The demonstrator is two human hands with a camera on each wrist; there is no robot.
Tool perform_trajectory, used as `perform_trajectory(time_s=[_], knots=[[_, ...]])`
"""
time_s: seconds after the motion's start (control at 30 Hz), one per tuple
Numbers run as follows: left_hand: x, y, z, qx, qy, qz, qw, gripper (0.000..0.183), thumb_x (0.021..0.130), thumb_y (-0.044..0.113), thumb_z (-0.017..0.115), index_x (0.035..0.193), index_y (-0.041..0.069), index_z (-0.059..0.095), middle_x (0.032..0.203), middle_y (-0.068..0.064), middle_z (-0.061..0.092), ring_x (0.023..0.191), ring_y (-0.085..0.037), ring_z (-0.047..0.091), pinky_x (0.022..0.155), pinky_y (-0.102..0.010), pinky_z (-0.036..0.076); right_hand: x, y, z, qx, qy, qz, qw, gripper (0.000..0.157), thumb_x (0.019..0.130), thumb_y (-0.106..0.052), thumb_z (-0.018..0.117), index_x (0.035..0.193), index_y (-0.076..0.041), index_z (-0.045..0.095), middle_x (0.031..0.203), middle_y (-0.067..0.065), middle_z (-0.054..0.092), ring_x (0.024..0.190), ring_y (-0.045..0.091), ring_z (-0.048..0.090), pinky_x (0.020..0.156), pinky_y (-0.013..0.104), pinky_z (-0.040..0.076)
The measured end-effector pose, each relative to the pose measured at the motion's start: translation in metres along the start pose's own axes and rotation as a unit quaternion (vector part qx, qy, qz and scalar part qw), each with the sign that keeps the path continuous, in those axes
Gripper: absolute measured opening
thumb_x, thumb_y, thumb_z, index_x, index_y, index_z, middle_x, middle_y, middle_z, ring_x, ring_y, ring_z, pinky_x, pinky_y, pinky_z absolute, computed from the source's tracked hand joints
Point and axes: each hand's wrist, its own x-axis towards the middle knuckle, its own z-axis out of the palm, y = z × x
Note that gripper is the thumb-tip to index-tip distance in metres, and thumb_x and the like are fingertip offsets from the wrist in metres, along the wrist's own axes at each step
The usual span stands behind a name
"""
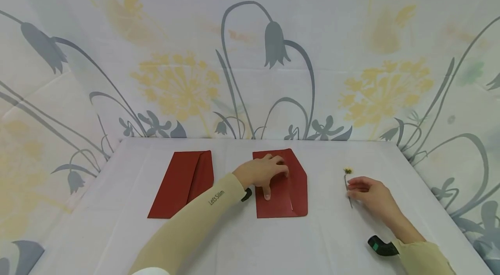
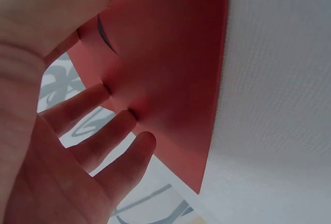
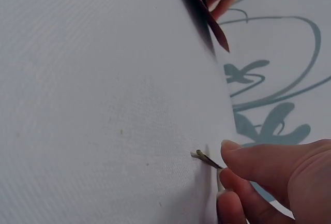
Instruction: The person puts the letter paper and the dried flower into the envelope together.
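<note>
A red envelope (image 1: 273, 207) lies at the middle of the white table, its pointed flap spread toward the right. My left hand (image 1: 263, 173) rests on it, with the fingertips near the pocket's opening and the thumb lower down. In the left wrist view several spread fingers (image 2: 106, 123) touch the red paper (image 2: 170, 79), where a short dark gap shows. Over on the right, my right hand (image 1: 371, 194) pinches a small yellow flower (image 1: 347, 171) by its thin stem. The stem's end (image 3: 204, 158) sticks out past the thumb in the right wrist view.
A second red envelope (image 1: 181, 184) lies to the left, partly behind my left sleeve (image 1: 203, 214). Black wrist devices (image 1: 380, 247) show at both wrists. A cloth printed with flowers (image 1: 250, 71) stands behind the white table (image 1: 332, 240) and along its sides.
</note>
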Motion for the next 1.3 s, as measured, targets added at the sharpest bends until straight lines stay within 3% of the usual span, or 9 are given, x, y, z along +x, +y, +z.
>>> perform_trajectory(time_s=[0.17,0.43,0.7,1.07,1.17,1.3], knots=[[0.001,0.0,0.0,0.005,-0.004,-0.003,1.0,0.072,0.068,0.035,0.093,0.129,0.032,0.055,0.146,0.003,0.038,0.128,-0.02,0.037,0.074,-0.025,0.053,0.001,-0.002,0.006,-0.03,0.012,0.004,0.999,0.032,0.084,-0.018,0.08,0.11,-0.001,0.068,0.096,0.005,0.071,0.084,0.016,0.065,0.069,0.025,0.048],[0.002,0.0,-0.001,0.004,-0.002,-0.001,1.0,0.072,0.068,0.035,0.093,0.129,0.032,0.055,0.146,0.003,0.038,0.127,-0.019,0.037,0.073,-0.026,0.052,0.002,-0.006,0.01,-0.059,0.015,0.01,0.998,0.026,0.088,-0.018,0.075,0.107,-0.002,0.069,0.088,0.001,0.069,0.077,0.016,0.06,0.065,0.032,0.045],[0.001,0.001,-0.001,0.002,-0.007,-0.005,1.0,0.071,0.069,0.034,0.092,0.13,0.032,0.055,0.147,0.003,0.038,0.128,-0.02,0.037,0.072,-0.025,0.053,0.003,-0.009,0.013,-0.081,0.004,-0.01,0.997,0.015,0.091,-0.012,0.069,0.103,-0.002,0.07,0.086,0.0,0.068,0.08,0.017,0.06,0.07,0.035,0.046],[0.0,0.001,-0.002,-0.001,-0.004,-0.007,1.0,0.071,0.069,0.033,0.093,0.129,0.032,0.055,0.147,0.003,0.038,0.128,-0.02,0.037,0.072,-0.025,0.052,0.0,-0.014,0.01,-0.078,-0.036,-0.032,0.996,0.02,0.097,-0.005,0.057,0.112,0.0,0.069,0.1,0.011,0.067,0.089,0.026,0.059,0.077,0.043,0.048],[-0.001,0.001,-0.002,-0.004,-0.006,-0.008,0.9999,0.071,0.069,0.033,0.093,0.129,0.032,0.055,0.146,0.003,0.038,0.128,-0.02,0.037,0.072,-0.025,0.052,-0.001,-0.013,0.007,-0.073,-0.037,-0.035,0.996,0.021,0.097,-0.003,0.056,0.112,0.0,0.07,0.107,0.018,0.067,0.097,0.033,0.06,0.081,0.048,0.047],[-0.001,0.001,-0.001,-0.004,-0.007,-0.01,0.9999,0.071,0.069,0.033,0.093,0.129,0.032,0.055,0.146,0.004,0.038,0.128,-0.019,0.037,0.072,-0.025,0.052,-0.001,-0.012,0.004,-0.063,-0.029,-0.03,0.997,0.022,0.097,-0.003,0.056,0.113,0.001,0.07,0.11,0.02,0.066,0.096,0.032,0.059,0.08,0.046,0.047]])
